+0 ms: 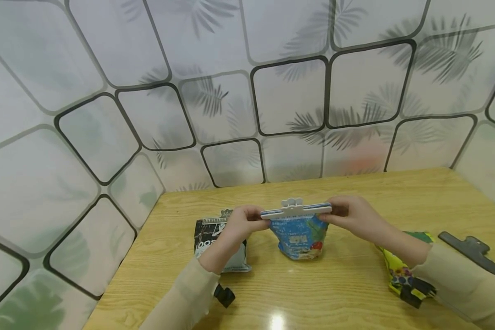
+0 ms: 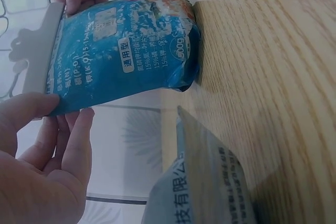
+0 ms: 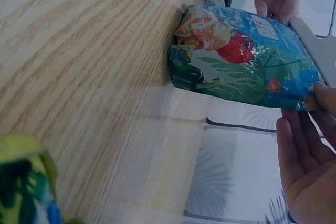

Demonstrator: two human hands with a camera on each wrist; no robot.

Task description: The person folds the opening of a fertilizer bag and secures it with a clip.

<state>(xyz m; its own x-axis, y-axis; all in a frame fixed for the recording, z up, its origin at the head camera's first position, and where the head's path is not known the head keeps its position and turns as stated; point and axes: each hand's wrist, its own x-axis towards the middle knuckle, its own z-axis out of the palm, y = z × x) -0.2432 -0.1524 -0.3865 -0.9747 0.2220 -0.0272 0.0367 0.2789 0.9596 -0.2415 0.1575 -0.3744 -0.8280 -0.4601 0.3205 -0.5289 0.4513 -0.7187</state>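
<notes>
A blue fertilizer bag (image 1: 299, 236) with pictured vegetables stands upright over the wooden table, its bottom at the tabletop. Across its top runs a white bag clip (image 1: 294, 210), its handle tabs pointing up. My left hand (image 1: 240, 225) pinches the bag's upper left corner just under the clip's end, thumb on the printed face in the left wrist view. At the opposite upper corner, my right hand (image 1: 358, 216) pinches the bag beside the other end of the clip. In the right wrist view, several fingers (image 3: 310, 153) of that hand extend below the pinched corner.
Left of the blue bag stands a black and pale bag (image 1: 204, 236) with a clip on top, partly behind my left arm. A yellow-green bag (image 1: 392, 263) lies partly under my right forearm. Farther right is a dark grey clip (image 1: 470, 250). A patterned wall (image 1: 293, 160) borders the table's back.
</notes>
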